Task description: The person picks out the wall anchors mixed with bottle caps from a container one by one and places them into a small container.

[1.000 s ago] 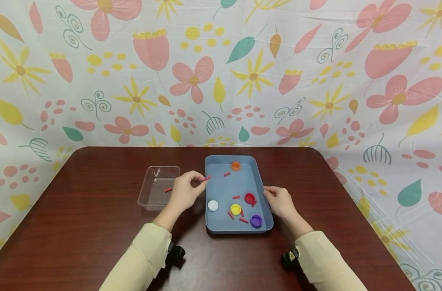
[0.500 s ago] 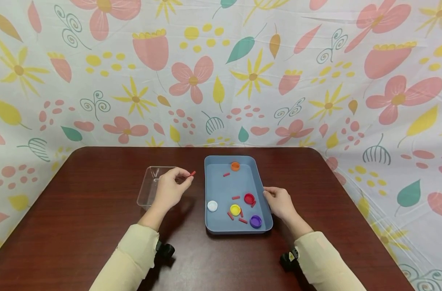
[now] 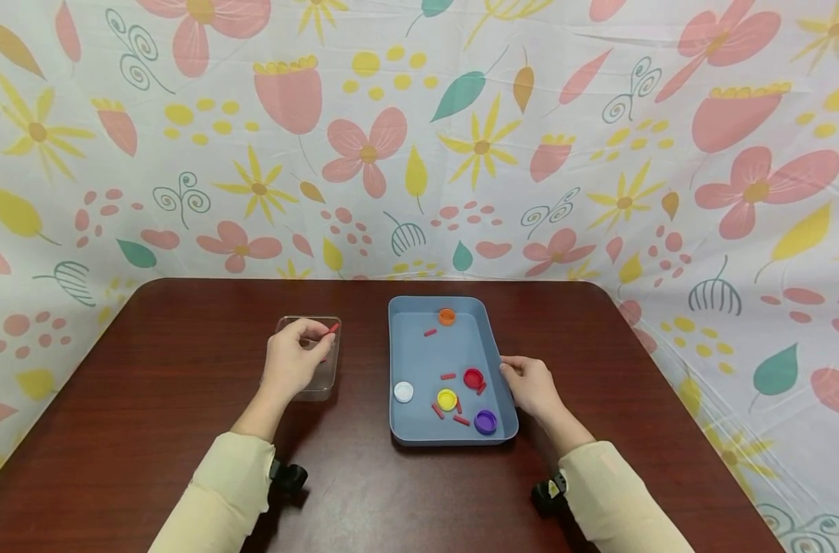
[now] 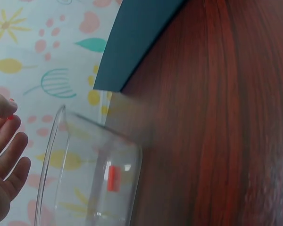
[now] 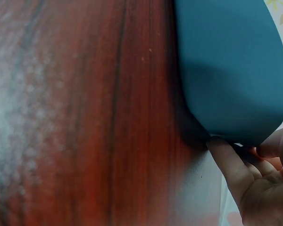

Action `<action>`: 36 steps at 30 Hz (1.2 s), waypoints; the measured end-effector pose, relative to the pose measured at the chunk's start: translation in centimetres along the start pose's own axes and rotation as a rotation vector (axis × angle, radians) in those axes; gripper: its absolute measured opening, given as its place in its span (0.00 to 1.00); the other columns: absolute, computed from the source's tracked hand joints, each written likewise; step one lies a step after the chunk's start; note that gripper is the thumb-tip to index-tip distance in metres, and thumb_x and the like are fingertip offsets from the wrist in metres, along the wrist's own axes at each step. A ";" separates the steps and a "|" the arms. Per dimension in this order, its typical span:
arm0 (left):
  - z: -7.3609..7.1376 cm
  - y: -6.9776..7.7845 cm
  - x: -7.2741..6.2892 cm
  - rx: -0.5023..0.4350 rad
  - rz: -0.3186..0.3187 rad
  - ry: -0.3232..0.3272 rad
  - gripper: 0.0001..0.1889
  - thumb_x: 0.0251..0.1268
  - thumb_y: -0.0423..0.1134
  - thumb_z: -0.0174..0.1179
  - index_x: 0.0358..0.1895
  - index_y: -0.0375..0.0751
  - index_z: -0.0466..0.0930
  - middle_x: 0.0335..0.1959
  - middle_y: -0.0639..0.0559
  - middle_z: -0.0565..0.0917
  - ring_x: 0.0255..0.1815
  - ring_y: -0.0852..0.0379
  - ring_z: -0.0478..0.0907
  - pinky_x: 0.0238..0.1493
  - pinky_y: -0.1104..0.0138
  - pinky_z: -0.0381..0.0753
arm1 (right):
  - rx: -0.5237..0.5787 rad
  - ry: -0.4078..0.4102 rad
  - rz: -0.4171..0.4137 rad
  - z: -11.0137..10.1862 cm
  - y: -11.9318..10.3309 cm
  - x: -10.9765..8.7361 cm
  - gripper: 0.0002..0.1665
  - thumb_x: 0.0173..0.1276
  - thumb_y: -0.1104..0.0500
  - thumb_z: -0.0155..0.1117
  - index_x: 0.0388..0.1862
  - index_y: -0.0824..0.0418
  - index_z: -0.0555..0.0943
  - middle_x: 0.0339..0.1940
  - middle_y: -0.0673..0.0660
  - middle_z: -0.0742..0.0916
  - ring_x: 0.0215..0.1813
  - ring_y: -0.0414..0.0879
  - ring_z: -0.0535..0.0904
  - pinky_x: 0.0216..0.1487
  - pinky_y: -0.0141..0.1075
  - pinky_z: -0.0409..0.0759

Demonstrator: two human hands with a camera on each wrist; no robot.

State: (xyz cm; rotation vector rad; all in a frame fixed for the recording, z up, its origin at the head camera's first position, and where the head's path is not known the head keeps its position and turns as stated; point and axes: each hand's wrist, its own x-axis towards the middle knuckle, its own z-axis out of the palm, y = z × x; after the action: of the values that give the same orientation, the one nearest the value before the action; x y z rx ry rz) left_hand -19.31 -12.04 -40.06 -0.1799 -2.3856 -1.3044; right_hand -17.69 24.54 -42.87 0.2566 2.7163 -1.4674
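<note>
Between thumb and forefinger my left hand (image 3: 291, 361) pinches a short red stick (image 3: 333, 329) above the clear plastic box (image 3: 335, 365). Inside that box lies another red stick (image 4: 113, 178), plain in the left wrist view. My right hand (image 3: 532, 384) grips the right side of the blue-grey tray (image 3: 415, 353), thumb at the rim and fingers against the outer wall. Several red sticks lie in the tray, one of them a stick (image 3: 430, 332) near the back. Round bottle caps share it: orange (image 3: 447, 316), white (image 3: 403, 392), yellow (image 3: 447, 399), red (image 3: 473, 378) and purple (image 3: 485, 422).
Box and tray stand apart on a dark reddish-brown wooden table (image 3: 150, 369), the box to the left. Behind the table hangs a flower-patterned cloth (image 3: 419, 153). Each wrist wears a black camera, such as the left camera (image 3: 289, 477).
My left hand has carried the red stick leftward from the tray's left rim to over the clear box. The right hand has stayed at the tray's side.
</note>
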 end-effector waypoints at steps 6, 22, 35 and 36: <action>-0.9 -0.8 0.0 0.019 0.006 0.031 0.03 0.55 0.33 0.66 0.31 0.38 0.82 0.28 0.46 0.85 0.30 0.53 0.80 0.32 0.71 0.77 | -0.003 0.003 0.003 0.0 -0.1 0.0 0.20 0.72 0.62 0.51 0.59 0.71 0.75 0.41 0.70 0.86 0.36 0.48 0.85 0.31 0.40 0.84; -1.8 -1.1 0.1 0.048 0.023 0.067 0.03 0.55 0.34 0.67 0.30 0.39 0.82 0.26 0.47 0.84 0.29 0.54 0.77 0.32 0.71 0.74 | 0.006 -0.002 -0.002 0.0 -0.3 -0.1 0.20 0.72 0.62 0.50 0.59 0.71 0.75 0.44 0.71 0.85 0.37 0.49 0.85 0.31 0.41 0.84; -1.0 -1.0 -0.1 0.022 -0.004 0.030 0.04 0.54 0.34 0.67 0.30 0.37 0.83 0.28 0.46 0.85 0.33 0.51 0.80 0.39 0.63 0.77 | 0.006 0.000 -0.003 0.1 -0.2 -0.1 0.20 0.72 0.62 0.50 0.59 0.71 0.74 0.48 0.71 0.84 0.38 0.50 0.85 0.31 0.41 0.84; -0.9 -0.9 -0.1 0.019 -0.005 0.028 0.04 0.54 0.33 0.67 0.30 0.37 0.83 0.28 0.45 0.85 0.33 0.50 0.80 0.39 0.61 0.78 | 0.005 -0.001 -0.004 0.1 -0.2 -0.1 0.21 0.72 0.62 0.50 0.59 0.71 0.74 0.48 0.71 0.84 0.39 0.50 0.85 0.31 0.41 0.84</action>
State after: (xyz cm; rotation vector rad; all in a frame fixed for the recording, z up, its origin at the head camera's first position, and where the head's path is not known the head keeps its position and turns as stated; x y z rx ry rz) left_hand -19.24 -13.31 -40.35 -0.1500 -2.3759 -1.2774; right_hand -17.59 24.35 -42.69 0.2513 2.7140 -1.4753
